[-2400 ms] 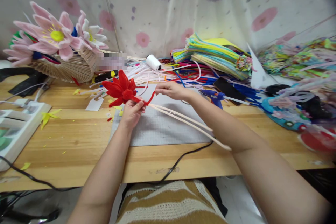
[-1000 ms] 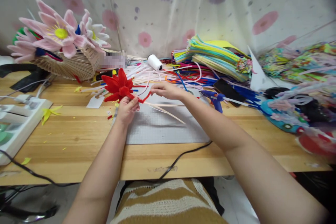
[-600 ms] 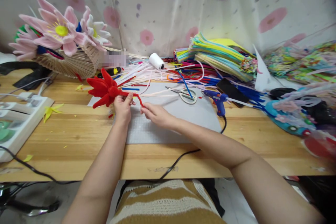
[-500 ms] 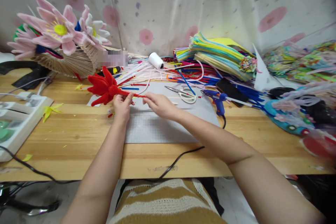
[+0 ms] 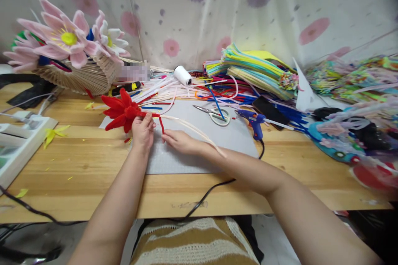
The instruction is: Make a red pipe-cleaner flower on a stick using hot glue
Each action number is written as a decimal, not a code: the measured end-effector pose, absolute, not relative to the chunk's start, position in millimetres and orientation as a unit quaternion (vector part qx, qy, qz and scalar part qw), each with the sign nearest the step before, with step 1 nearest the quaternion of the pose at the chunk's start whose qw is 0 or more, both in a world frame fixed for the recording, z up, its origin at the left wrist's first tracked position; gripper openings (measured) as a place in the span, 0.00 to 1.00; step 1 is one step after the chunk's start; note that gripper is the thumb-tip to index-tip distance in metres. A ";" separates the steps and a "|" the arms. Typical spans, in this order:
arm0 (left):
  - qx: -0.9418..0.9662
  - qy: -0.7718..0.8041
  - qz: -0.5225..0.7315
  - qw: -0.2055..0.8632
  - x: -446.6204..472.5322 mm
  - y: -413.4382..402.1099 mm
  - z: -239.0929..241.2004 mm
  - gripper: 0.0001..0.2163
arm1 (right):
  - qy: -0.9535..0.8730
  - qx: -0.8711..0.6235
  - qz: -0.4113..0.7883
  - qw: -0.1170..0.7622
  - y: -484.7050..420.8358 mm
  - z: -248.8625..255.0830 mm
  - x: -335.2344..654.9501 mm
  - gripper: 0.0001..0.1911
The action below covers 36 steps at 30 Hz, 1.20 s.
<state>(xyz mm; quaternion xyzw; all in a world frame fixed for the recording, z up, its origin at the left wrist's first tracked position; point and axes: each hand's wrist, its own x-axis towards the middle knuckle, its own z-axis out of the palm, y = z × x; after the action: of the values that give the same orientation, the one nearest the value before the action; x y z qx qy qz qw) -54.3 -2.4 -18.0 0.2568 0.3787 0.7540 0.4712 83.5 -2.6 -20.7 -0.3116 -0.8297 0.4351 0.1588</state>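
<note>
My left hand (image 5: 143, 129) is closed on the stem of a fuzzy red flower (image 5: 122, 112), just below its pointed petals, which face left. Red covering runs along the stem to the right of my fingers, and beyond it long cream stem strands (image 5: 192, 127) stick out, curving down over my right forearm. From the stem hangs the loose end of a red pipe cleaner (image 5: 161, 125). My right hand (image 5: 178, 140) pinches that end, below the stem and over the grey cutting mat (image 5: 186, 161).
Scissors (image 5: 214, 114) and a blue glue gun (image 5: 252, 122) lie at the mat's right. Behind are a white thread spool (image 5: 182, 75) and pipe cleaner bundles (image 5: 255, 68). Pink fabric flowers (image 5: 66, 39) stand back left, a power strip (image 5: 27, 145) at left. A black cable (image 5: 207, 198) crosses the front edge.
My right hand has moved down and slightly left, pulling the red pipe cleaner end downward from the stem. The cream strands now show clearly. My left hand keeps its hold on the flower.
</note>
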 end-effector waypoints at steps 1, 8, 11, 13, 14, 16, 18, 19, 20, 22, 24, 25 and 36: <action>0.275 0.399 0.758 0.437 -54.9 -1.2 -20.1 0.10 | -0.832 -0.316 0.424 0.168 -10.2 -17.9 80.5 0.13; 0.329 0.420 0.748 0.394 -66.0 2.2 -24.4 0.09 | -0.836 -0.371 0.335 0.224 10.2 39.9 91.7 0.14; 0.337 0.395 0.727 0.448 -68.9 -0.9 -20.6 0.09 | -0.849 -0.365 0.298 0.238 41.1 50.8 100.9 0.14; 0.346 0.373 0.704 0.496 -69.1 -3.6 -17.8 0.09 | -0.861 -0.325 0.324 0.218 59.5 48.2 106.3 0.14; 0.346 0.362 0.694 0.518 -68.7 -4.8 -16.6 0.09 | -0.862 -0.304 0.356 0.195 65.8 44.0 108.5 0.14; 0.332 0.344 0.685 0.549 -66.7 -6.4 -14.8 0.08 | -0.842 -0.290 0.431 0.148 69.1 30.2 110.9 0.14; 0.299 0.331 0.693 0.567 -63.7 -6.4 -14.1 0.09 | -0.802 -0.304 0.497 0.134 58.3 11.3 109.1 0.15; 0.280 0.328 0.701 0.568 -62.1 -5.8 -14.4 0.09 | -0.776 -0.314 0.527 0.150 48.4 1.2 106.3 0.15; 0.262 0.328 0.710 0.565 -60.7 -4.9 -15.1 0.10 | -0.757 -0.299 0.558 0.162 36.4 -8.4 102.4 0.15; 0.239 0.341 0.730 0.542 -58.5 -2.5 -17.7 0.12 | -0.681 -0.318 0.629 0.198 10.8 -23.1 92.4 0.16; 0.244 0.368 0.748 0.496 -57.5 -0.2 -21.6 0.13 | -0.611 -0.292 0.703 0.218 -9.8 -28.6 82.4 0.15; 0.257 0.386 0.752 0.469 -57.3 0.8 -23.8 0.12 | -0.581 -0.276 0.731 0.227 -16.1 -27.6 78.5 0.14; 0.331 0.432 0.723 0.425 -56.1 4.4 -30.0 0.09 | -0.803 -0.403 0.350 0.264 43.1 43.1 108.0 0.14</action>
<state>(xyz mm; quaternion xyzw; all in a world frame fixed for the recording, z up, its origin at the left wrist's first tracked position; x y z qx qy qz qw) -56.1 4.4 -30.0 0.3315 0.4317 0.7232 0.4251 108.0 43.1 43.1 -0.4033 -0.8029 0.3503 0.2645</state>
